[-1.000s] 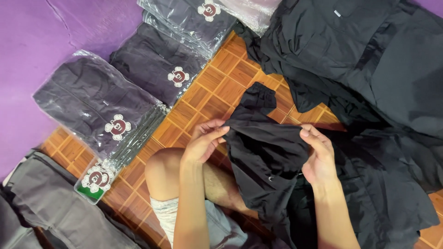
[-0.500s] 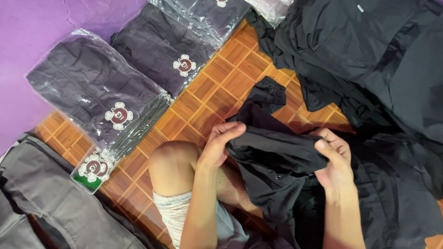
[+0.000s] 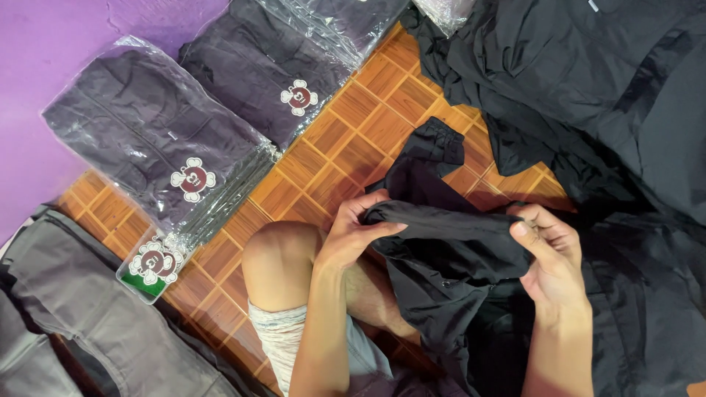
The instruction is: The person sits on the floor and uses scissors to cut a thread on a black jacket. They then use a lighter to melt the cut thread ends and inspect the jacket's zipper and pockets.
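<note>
Gripping the black garment (image 3: pixel 448 242) at both ends, the left hand (image 3: pixel 351 234) and right hand (image 3: pixel 550 259) are now pulling its folded edge out wider than a moment ago — fingers closed on the cloth, held just above the bare knee (image 3: pixel 283 254).

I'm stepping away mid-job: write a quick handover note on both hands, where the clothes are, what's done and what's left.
Left hand: gripping the left end of the folded black garment.
Right hand: gripping its right end; the garment is held taut between both hands above the knee.
Done: bagged dark garments lie in stacks on the wooden floor to the left, more bagged ones above.
Left: a loose black clothing pile at upper right is unbagged; grey folded items lie at lower left. The held garment is not bagged yet.
</note>
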